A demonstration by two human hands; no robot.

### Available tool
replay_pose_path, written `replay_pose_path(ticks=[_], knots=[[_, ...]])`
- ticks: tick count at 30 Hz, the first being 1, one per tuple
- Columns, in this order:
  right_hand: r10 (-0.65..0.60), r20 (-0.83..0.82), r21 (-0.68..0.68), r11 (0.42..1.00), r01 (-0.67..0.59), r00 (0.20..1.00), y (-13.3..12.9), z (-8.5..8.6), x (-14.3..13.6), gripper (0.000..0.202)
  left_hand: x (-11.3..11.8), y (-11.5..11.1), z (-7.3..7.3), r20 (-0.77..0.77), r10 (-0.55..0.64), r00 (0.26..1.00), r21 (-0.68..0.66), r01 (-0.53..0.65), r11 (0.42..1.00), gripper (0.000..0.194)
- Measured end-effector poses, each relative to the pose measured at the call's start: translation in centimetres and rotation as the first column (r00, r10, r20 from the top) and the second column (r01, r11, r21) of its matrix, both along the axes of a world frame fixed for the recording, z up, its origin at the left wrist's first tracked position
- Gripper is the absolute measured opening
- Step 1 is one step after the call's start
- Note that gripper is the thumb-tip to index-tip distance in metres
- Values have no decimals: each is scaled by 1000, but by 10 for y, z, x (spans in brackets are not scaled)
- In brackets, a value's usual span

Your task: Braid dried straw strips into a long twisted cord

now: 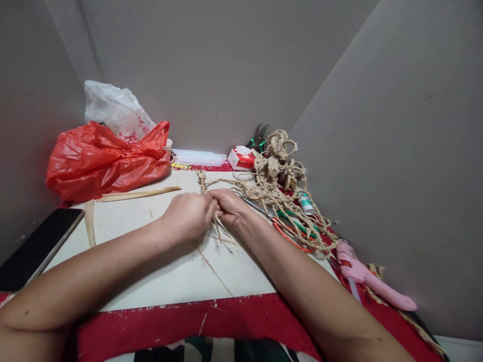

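Observation:
My left hand (190,215) is closed, its fingers pinched against those of my right hand (228,203) over the white board (241,271). Between them both hands grip a braided straw cord (202,182); its knotted end sticks up just beyond my fingers. Loose straw strands (222,229) hang out below the hands. From near the knot, a thin braid runs right into a heap of braided straw rope (277,176). The exact hold of the fingertips is hidden.
Flat straw strips (139,194) and a phone (39,246) lie left. Behind are a red plastic bag (109,161), clear glue sticks (199,157), a small red-and-white box (241,159) and green-handled pliers (258,142). A pink glue gun (372,279) lies right. Grey walls enclose the table.

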State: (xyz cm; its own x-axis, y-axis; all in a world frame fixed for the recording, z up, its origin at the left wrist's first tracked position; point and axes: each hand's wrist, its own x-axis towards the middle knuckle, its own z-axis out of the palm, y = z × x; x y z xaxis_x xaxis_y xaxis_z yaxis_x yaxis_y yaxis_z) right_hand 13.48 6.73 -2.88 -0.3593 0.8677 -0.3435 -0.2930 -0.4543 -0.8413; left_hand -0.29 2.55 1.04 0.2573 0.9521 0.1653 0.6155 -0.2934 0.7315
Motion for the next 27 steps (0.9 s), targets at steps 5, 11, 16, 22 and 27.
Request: replay_pose_path(ticks=[5,11,16,22,27], knots=[[87,18,-5,996,-87,996,2,5,3,13,-14,40,-9,54,-68,996,-61,71,996,19],[193,81,57,979,-198,978,7,3,12,15,-7,45,-30,483,-12,875,-553,316,771,15],[223,250,129,957,-261,942,9,3,20,17,-11,49,-33,226,-151,962,-263,210,942,20],[168,519,258,904,-341,838,7,9,22,19,-9,53,-39,271,-166,948,-241,234,942,20],[-36,758,421,790,-446,652,5,14,19,18,-5,48,-32,402,-31,915,-504,250,827,19]])
